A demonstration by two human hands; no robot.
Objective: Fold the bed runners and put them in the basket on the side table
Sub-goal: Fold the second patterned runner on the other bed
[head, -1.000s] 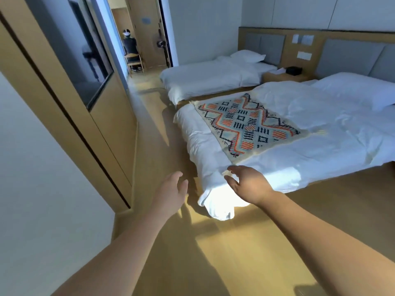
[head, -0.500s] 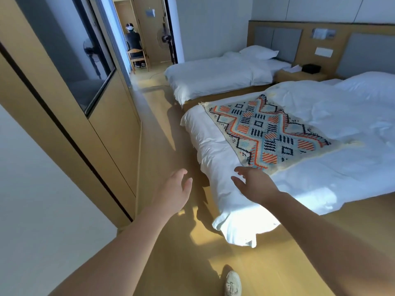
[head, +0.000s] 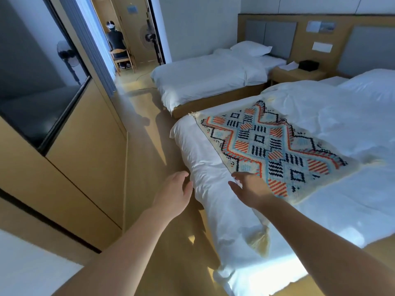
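A patterned bed runner (head: 271, 146), cream with orange, blue and black zigzags, lies flat and askew on the white near bed (head: 320, 210). My right hand (head: 250, 189) is open, fingers spread, right at the runner's near corner, touching or just above it. My left hand (head: 175, 193) is open beside the bed's foot edge, over the floor, holding nothing. A wooden side table (head: 297, 74) stands between the beds with a dark box (head: 308, 65) on it; I cannot tell if that is the basket.
A second white bed (head: 207, 77) stands further back. A wooden wall unit with a dark glass panel (head: 38, 86) runs along the left. A wooden-floor aisle (head: 147, 150) runs between unit and beds. A person sits on a chair (head: 121, 58) in the far doorway, near a fan (head: 149, 37).
I have come closer to the near bed. My right hand went from the white sheet's edge up to the runner's near corner. My left hand stays open beside the bed.
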